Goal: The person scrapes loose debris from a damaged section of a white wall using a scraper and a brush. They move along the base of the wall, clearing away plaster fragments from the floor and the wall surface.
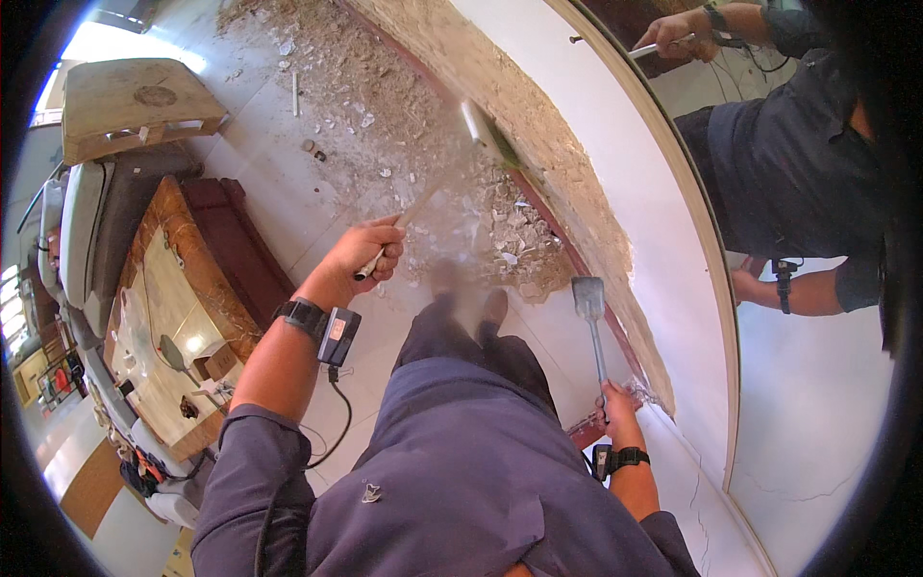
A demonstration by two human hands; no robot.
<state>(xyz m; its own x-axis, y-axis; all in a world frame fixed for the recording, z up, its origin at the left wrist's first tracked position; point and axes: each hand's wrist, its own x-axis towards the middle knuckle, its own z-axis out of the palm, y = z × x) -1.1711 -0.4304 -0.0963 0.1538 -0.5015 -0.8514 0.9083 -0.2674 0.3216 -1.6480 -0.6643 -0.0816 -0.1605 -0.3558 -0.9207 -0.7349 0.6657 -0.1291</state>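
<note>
My left hand (370, 252) is closed round the pale handle of a brush, with the handle's dark end poking out below my fist. Motion smears the handle toward its white head (470, 122), whose green bristles (505, 149) lie against the foot of the wall. Lower on the right, my right hand (618, 406) grips a long-handled grey metal spatula (588, 296), its flat blade pointing away from me beside the wall. Between the two tools lies a heap of broken plaster and rubble (519, 231), near my shoes.
The wall's lower band (538, 106) is stripped to rough brown plaster. Dust and debris (365, 77) cover the far floor. A stone-topped table (163, 317), a wooden stool (144, 101) and grey chairs stand left. A large mirror (808, 385) hangs right. A cable runs from my left wrist.
</note>
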